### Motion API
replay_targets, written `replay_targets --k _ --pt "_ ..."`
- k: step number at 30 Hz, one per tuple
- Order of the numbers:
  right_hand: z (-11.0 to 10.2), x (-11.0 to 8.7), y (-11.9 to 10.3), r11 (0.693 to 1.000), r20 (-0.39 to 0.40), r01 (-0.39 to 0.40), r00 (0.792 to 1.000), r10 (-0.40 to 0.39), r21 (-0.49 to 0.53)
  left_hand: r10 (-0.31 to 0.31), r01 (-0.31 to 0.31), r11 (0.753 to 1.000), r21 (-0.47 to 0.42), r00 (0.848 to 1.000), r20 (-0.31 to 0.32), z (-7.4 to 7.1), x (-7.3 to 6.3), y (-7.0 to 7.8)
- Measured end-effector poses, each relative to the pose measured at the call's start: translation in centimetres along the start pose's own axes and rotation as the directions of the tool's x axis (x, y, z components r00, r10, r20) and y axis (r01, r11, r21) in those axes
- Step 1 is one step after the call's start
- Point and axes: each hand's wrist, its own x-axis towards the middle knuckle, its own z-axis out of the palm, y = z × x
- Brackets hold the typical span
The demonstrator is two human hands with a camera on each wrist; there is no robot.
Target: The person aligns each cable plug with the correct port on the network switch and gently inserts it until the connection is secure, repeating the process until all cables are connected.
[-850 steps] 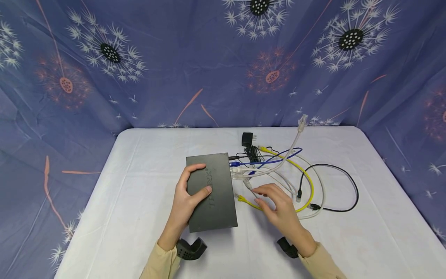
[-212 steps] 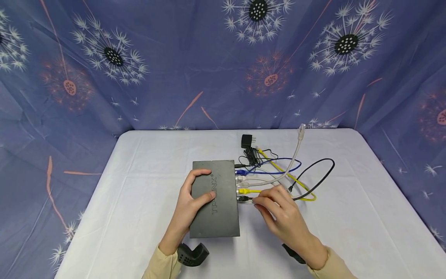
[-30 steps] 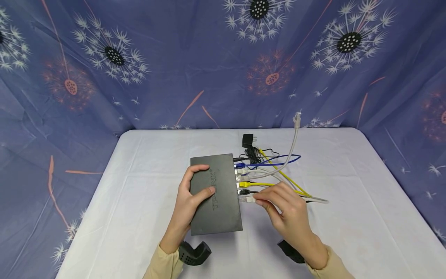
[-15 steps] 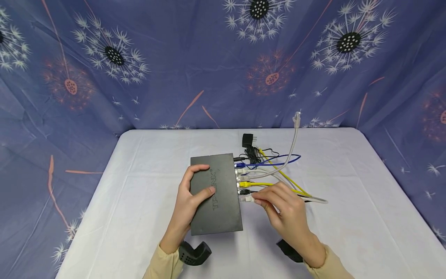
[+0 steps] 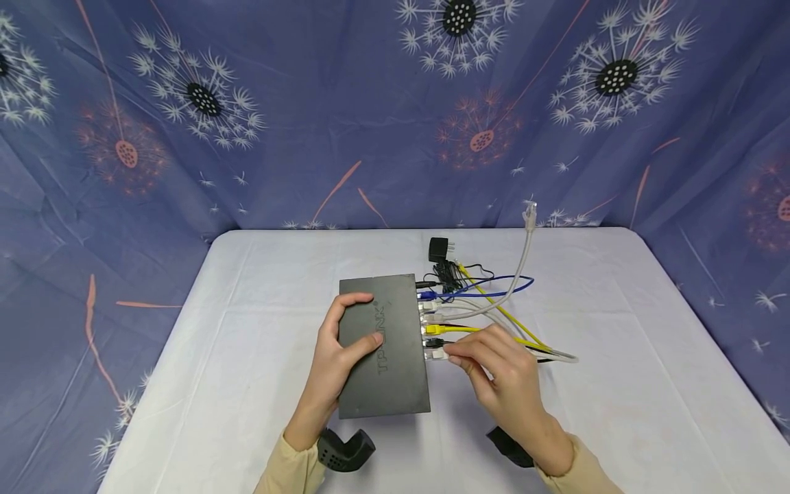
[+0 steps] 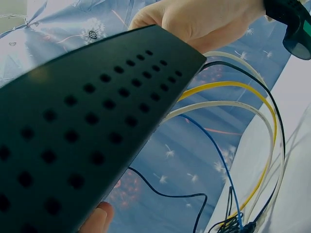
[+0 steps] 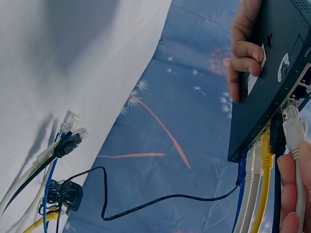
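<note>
My left hand [image 5: 333, 357] grips a dark grey TP-LINK network switch [image 5: 395, 384] by its left side, above the table, thumb on top and fingers underneath. My right hand [image 5: 506, 370] pinches a white network cable [image 7: 293, 131] just behind its plug. That plug's clear tip is at a port, beside the black plug [image 5: 434, 342]; how deep it sits I cannot tell. Farther along the same side are a yellow plug [image 5: 435, 329], two pale plugs, a blue plug [image 5: 426, 296] and the thin black power lead [image 5: 427, 284]. Two more ports [image 7: 300, 92] show beyond the white plug.
A black power adapter [image 5: 438, 249] with its bundled cord [image 5: 449, 276] lies at the back of the white table [image 5: 265, 295]. One pale cable's free end [image 5: 530, 216] sticks up. Loose cable loops [image 5: 564, 356] spread to the right. A patterned curtain [image 5: 308, 137] hangs behind.
Over the last second my right hand shifts slightly left with the white plug, closer to the switch. Compared with 28 seconds ago, the yellow and black plugs are now in ports.
</note>
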Motion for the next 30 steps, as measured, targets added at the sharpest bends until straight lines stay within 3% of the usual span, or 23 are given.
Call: replay_targets --k 16,30 --pt "0.9 -0.1 -0.5 0.999 -0.076 0.044 0.996 -0.045 -0.009 -0.008 0.008 1.000 0.011 1.000 -0.009 0.1 0.0 0.0" --pt "1.4 -0.3 -0.9 0.997 -0.121 0.076 0.990 -0.073 0.022 -0.057 0.057 0.997 0.053 0.998 -0.001 0.3 -0.2 -0.2"
